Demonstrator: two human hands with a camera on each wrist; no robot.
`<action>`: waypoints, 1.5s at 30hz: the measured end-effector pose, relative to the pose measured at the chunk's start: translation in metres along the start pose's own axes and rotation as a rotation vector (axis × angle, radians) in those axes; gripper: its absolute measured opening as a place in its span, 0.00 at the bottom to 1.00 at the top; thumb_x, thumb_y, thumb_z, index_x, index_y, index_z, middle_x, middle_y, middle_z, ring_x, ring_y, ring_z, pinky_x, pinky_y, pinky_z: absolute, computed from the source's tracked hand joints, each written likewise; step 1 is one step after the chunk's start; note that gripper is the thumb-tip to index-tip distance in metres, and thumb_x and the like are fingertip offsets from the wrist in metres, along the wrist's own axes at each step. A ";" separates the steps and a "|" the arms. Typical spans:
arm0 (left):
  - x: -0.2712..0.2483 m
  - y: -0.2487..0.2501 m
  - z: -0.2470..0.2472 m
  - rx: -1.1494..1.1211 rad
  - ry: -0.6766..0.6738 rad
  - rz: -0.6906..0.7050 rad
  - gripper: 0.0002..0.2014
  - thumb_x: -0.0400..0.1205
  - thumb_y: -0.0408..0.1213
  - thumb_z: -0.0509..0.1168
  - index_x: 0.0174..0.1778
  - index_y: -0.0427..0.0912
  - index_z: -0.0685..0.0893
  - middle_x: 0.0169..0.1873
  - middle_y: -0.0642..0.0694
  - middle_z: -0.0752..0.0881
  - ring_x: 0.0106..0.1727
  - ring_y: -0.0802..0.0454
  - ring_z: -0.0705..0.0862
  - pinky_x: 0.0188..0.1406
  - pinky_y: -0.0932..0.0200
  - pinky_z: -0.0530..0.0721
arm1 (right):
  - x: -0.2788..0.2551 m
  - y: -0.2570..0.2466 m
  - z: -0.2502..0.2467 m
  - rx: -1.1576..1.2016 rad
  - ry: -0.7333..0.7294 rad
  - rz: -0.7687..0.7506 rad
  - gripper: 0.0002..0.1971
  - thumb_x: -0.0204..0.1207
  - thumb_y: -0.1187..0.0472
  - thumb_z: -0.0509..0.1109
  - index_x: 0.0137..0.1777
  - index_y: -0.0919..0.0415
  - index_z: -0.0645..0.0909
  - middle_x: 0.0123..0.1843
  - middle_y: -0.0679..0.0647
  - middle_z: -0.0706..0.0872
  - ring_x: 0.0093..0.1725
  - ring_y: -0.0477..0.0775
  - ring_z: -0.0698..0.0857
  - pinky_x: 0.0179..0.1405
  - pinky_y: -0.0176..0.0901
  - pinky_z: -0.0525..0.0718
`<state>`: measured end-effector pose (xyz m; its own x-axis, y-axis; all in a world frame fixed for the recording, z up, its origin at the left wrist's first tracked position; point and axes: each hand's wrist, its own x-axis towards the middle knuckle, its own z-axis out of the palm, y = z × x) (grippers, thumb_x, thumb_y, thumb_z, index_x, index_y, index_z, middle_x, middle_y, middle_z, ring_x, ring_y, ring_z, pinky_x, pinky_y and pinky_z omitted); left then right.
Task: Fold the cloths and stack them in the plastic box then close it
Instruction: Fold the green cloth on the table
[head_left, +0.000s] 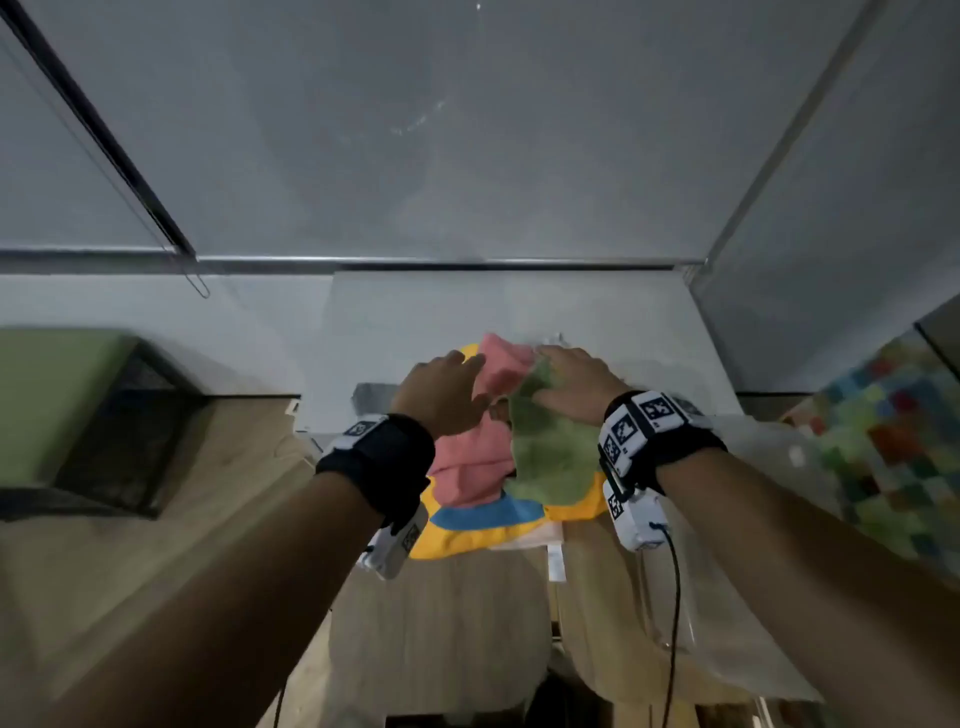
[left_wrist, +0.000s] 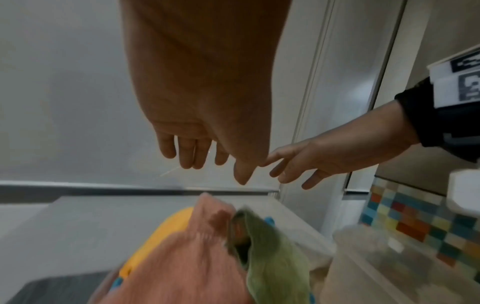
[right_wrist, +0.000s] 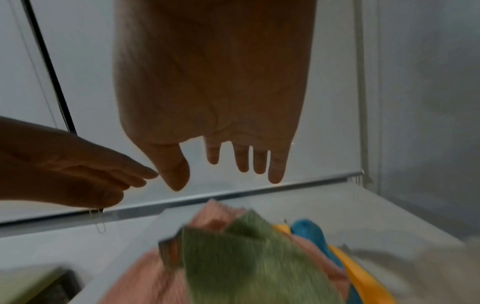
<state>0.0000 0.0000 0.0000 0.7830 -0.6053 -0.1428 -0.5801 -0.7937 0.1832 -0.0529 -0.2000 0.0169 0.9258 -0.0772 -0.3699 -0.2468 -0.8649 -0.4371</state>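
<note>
Grey wall panels and a white surface (head_left: 519, 312) fill the far part of the head view, with wood below and a mosaic patch at right. A pile of cloths is seen mid-frame: pink cloth (head_left: 475, 467) at left, green cloth (head_left: 553, 457) at right overlapping it, yellow cloth (head_left: 467, 538) with a blue band underneath. The left hand (head_left: 441, 392) is reached over the pink one, the right hand (head_left: 576, 384) over the green one; whether cloth is touched cannot be told here. A clear plastic box (head_left: 737, 519) is seen just right of the pile, blurred; its lid cannot be made out.

From the left wrist view, the left hand (left_wrist: 207, 115) is shown above the pile, fingers (left_wrist: 187, 156) straight and slightly spread, nothing held. The right hand (left_wrist: 309, 162) is seen alongside, fingers extended too. The pink cloth (left_wrist: 182, 257) and green cloth (left_wrist: 270, 257) lie below, apart from the fingertips.

From the right wrist view, the right hand (right_wrist: 215, 102) hangs over the green cloth (right_wrist: 246, 257), fingers (right_wrist: 276, 164) spread, empty.

Judgement: folding not yet started. The cloths look soft, light and limp, not fragile; they would sag if lifted, so corners or an edge of the top green cloth are best pinched, with the pile below likely to drag along.
</note>
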 end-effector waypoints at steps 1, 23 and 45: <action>0.000 0.002 0.010 -0.025 -0.012 0.003 0.28 0.83 0.51 0.61 0.77 0.45 0.69 0.67 0.39 0.79 0.65 0.37 0.80 0.61 0.43 0.80 | 0.005 0.006 0.011 0.013 -0.003 -0.023 0.38 0.70 0.43 0.65 0.82 0.43 0.61 0.81 0.56 0.69 0.80 0.64 0.68 0.77 0.57 0.69; -0.029 0.033 0.098 -0.744 0.123 0.122 0.10 0.75 0.39 0.62 0.33 0.36 0.74 0.32 0.48 0.73 0.32 0.55 0.71 0.31 0.69 0.65 | -0.034 0.058 0.136 0.290 0.260 -0.219 0.26 0.63 0.42 0.74 0.54 0.57 0.73 0.52 0.49 0.73 0.53 0.51 0.73 0.48 0.44 0.72; -0.152 0.020 0.131 -0.726 -0.119 -0.108 0.20 0.78 0.52 0.55 0.42 0.37 0.79 0.31 0.45 0.81 0.34 0.54 0.77 0.37 0.53 0.73 | -0.121 0.045 0.189 0.479 -0.210 -0.018 0.11 0.70 0.56 0.76 0.52 0.50 0.88 0.50 0.45 0.90 0.51 0.43 0.87 0.51 0.49 0.86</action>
<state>-0.1602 0.0685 -0.1015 0.7738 -0.5617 -0.2929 -0.1750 -0.6340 0.7533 -0.2299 -0.1360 -0.1136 0.8661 0.0795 -0.4935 -0.3797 -0.5374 -0.7530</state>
